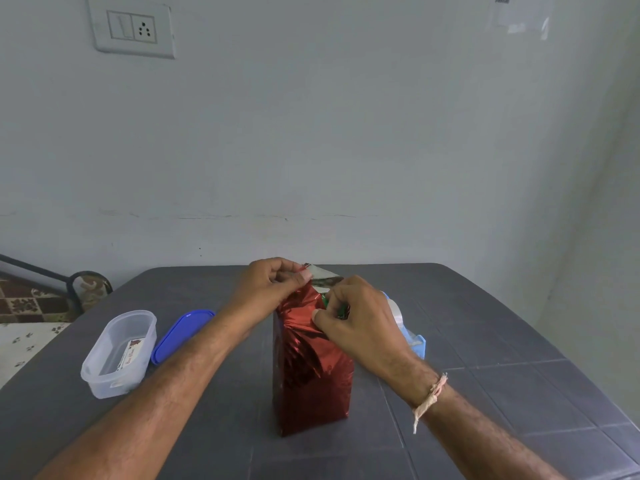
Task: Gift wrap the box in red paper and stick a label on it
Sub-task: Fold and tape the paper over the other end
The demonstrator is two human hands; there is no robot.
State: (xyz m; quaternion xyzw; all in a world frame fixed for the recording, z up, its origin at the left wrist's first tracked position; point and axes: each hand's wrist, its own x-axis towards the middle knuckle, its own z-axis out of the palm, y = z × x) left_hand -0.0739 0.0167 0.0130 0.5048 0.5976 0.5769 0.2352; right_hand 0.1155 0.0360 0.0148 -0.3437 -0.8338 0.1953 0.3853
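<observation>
Shiny red foil paper [311, 375] sheathes the tall box [325, 302]; the left hand [273, 282] and, just beside it, the right hand [360, 323] pinch its unsealed top folds, so taping and labelling remain.

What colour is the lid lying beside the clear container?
The lid is blue; head view.

My box [311, 379] stands upright on the grey table [485, 341], already sheathed in shiny red paper [304, 341]. My left hand [273, 282] pinches the loose top flap, its silver underside showing. My right hand [356, 320] pinches the gathered paper at the box's top edge. Just behind my right hand sits a blue tape dispenser [412, 337]. To the left lie a clear plastic container [117, 355] holding a label card [131, 353], and its blue lid [181, 336] just beside it.
</observation>
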